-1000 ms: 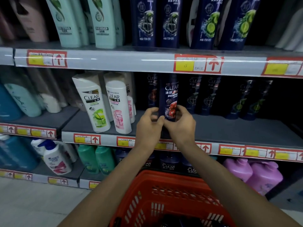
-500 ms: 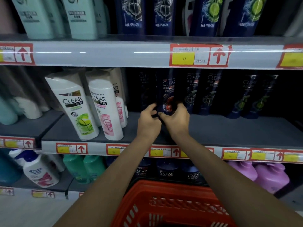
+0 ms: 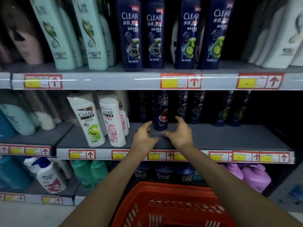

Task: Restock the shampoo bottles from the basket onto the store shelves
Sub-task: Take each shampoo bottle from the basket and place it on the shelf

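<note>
Bottle (image 3: 161,112) is standing upright on the shelf (image 3: 229,138), right between my two hands, dark blue with a red picture on its front. My left hand (image 3: 144,136) is hovering just beside its foot, fingers spread and loose, gripping nothing. My right hand (image 3: 178,133) is doing the same on the other side, fingers splayed, thumb pointing in toward the base. Neither hand is closing on it. Whether a fingertip is brushing the plastic I cannot tell, but the bottle is carrying its own weight.

So I'm judging this one as placed. It is sitting a little forward of the dark bottles (image 3: 196,108) that are lining up beyond my right hand, and bare shelf is running on past that hand, so room is showing for more. Out past my left hand, two white bottles (image 3: 89,123) are leaning near the front edge, well apart from what I'm doing.

Down below my wrists the red basket (image 3: 172,190) is sitting with its rim toward me. Most of its inside is falling outside the view, so I'm not able to say how many bottles are lying in there, or whether any are.

I'm reading it this way: one bottle is settled, both hands are free, and what is left is hanging on that basket. The restocking is looking underway, not finished, as far as I can judge.
</note>
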A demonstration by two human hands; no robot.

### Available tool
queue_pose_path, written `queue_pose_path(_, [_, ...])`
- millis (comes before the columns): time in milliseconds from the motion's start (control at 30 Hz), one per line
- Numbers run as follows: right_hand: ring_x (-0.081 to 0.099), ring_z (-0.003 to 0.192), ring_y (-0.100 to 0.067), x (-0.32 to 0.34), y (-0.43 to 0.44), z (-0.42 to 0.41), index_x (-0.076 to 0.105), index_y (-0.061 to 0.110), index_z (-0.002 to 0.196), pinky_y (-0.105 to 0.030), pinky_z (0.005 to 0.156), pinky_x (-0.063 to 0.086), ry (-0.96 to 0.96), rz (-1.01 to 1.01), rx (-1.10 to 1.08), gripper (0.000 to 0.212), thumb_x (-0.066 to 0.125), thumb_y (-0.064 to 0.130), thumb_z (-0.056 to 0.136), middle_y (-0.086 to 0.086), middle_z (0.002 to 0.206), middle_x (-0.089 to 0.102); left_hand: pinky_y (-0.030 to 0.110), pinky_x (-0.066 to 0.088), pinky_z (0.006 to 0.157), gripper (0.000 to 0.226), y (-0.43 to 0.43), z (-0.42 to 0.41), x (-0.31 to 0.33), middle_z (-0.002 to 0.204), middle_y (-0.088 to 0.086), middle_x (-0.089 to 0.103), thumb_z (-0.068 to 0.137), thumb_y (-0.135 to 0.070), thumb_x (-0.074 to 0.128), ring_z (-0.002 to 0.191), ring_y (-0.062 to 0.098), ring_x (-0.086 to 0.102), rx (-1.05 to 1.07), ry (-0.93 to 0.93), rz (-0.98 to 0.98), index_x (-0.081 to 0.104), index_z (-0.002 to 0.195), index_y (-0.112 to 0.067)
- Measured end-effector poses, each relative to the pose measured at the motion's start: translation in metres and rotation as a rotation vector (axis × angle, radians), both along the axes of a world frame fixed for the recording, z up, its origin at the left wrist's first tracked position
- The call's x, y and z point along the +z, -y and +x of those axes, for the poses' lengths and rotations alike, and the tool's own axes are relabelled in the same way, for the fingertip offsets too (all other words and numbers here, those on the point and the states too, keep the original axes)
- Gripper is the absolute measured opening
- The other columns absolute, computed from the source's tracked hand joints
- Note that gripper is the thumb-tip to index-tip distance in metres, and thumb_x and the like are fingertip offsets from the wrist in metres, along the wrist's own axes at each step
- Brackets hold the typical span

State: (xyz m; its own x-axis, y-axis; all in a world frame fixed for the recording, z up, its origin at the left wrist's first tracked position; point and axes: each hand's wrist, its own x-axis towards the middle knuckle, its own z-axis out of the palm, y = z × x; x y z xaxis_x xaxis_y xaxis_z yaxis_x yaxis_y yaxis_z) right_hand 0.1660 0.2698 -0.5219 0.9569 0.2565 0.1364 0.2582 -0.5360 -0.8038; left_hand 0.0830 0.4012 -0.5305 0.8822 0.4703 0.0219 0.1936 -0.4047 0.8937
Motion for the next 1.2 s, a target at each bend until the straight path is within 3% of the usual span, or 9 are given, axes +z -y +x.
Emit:
queue_pose_path(167, [0.044,0.142,-0.024,0.014,0.033,-0.030,0.031,0.019,0.158,-0.034,0.109,0.041,0.003,-0.073,0.093,0.099,0.087,0.036,0.079,-0.005,0.155,0.046,0.034,0.048,0.110,0.083,0.010,-0.029,0.013,0.148,-0.004,0.056,0.082,-0.040,0.079,0.132,0.017,0.056,-0.048,-0.071,0.244,0.041,0.155,-0.032])
queue_pose_path(233, [0.040,0.145,-0.024,0.022,0.047,-0.041,0.026,0.019,0.160,-0.034,0.113,0.038,0.031,-0.133,0.144,0.104,0.087,0.040,0.078,-0.006,0.158,0.041,0.041,0.049,0.109,0.091,0.015,-0.042,0.019,0.150,-0.004,0.054,0.074,-0.066,0.067,0.134,0.018,0.054,-0.075,-0.116,0.372,0.036,0.156,-0.040])
queue_pose_path(300, [0.038,0.145,-0.024,0.030,0.062,-0.053,0.022,0.021,0.162,-0.033,0.113,0.036,0.044,-0.185,0.194,0.111,0.087,0.046,0.076,-0.007,0.158,0.038,0.046,0.044,0.112,0.094,0.021,-0.055,0.025,0.151,-0.002,0.051,0.073,-0.075,0.055,0.138,0.020,0.049,-0.095,-0.143,0.513,0.032,0.158,-0.040])
queue_pose_path(400, [0.025,0.152,-0.029,0.036,0.085,-0.068,0.012,0.024,0.163,-0.041,0.121,0.030,0.085,-0.329,0.255,0.124,0.085,0.061,0.070,-0.013,0.163,0.025,0.053,0.031,0.120,0.095,0.032,-0.076,0.035,0.164,-0.001,0.035,0.078,-0.077,0.046,0.153,0.024,0.029,-0.113,-0.189,0.732,0.023,0.161,-0.038])
queue_pose_path(600, [-0.002,0.157,-0.031,0.028,0.130,-0.099,0.000,0.031,0.163,-0.048,0.125,0.019,0.088,-0.540,0.343,0.128,0.085,0.058,0.071,-0.014,0.170,0.001,0.058,0.015,0.126,0.094,0.050,-0.114,0.034,0.174,0.001,0.006,0.088,-0.080,0.047,0.161,0.026,0.001,-0.200,-0.262,0.902,0.007,0.163,-0.041])
queue_pose_path(700, [0.002,0.157,-0.028,0.015,0.153,-0.115,-0.001,0.036,0.162,-0.046,0.123,0.024,0.070,-0.561,0.399,0.127,0.085,0.056,0.070,-0.010,0.170,0.000,0.055,0.022,0.125,0.094,0.061,-0.132,0.026,0.173,0.001,0.007,0.087,-0.080,0.046,0.160,0.025,0.004,-0.236,-0.246,0.918,0.007,0.163,-0.041])
queue_pose_path(833, [0.023,0.153,-0.028,-0.013,0.178,-0.139,0.003,0.033,0.163,-0.034,0.120,0.031,0.012,-0.606,0.490,0.122,0.085,0.045,0.073,-0.010,0.168,0.007,0.048,0.037,0.118,0.094,0.084,-0.157,0.003,0.165,-0.002,0.026,0.084,-0.080,0.048,0.152,0.024,0.029,-0.286,-0.244,0.921,0.016,0.163,-0.040])
queue_pose_path(1033, [0.024,0.151,-0.027,-0.087,0.208,-0.167,0.006,0.026,0.163,-0.029,0.121,0.028,-0.104,-0.782,0.672,0.121,0.085,0.039,0.072,-0.009,0.164,0.015,0.047,0.042,0.112,0.090,0.111,-0.190,-0.060,0.153,-0.007,0.033,0.084,-0.077,0.054,0.141,0.025,0.042,-0.455,-0.463,0.882,0.018,0.159,-0.044])
queue_pose_path(1200, [0.036,0.143,-0.025,-0.128,0.219,-0.186,0.013,0.033,0.160,-0.035,0.117,0.036,-0.369,-0.845,0.774,0.108,0.081,0.043,0.078,-0.006,0.158,0.030,0.047,0.043,0.110,0.096,0.113,-0.198,-0.115,0.156,-0.002,0.033,0.082,-0.075,0.059,0.142,0.030,0.040,-0.560,-0.665,0.885,0.016,0.160,-0.040])
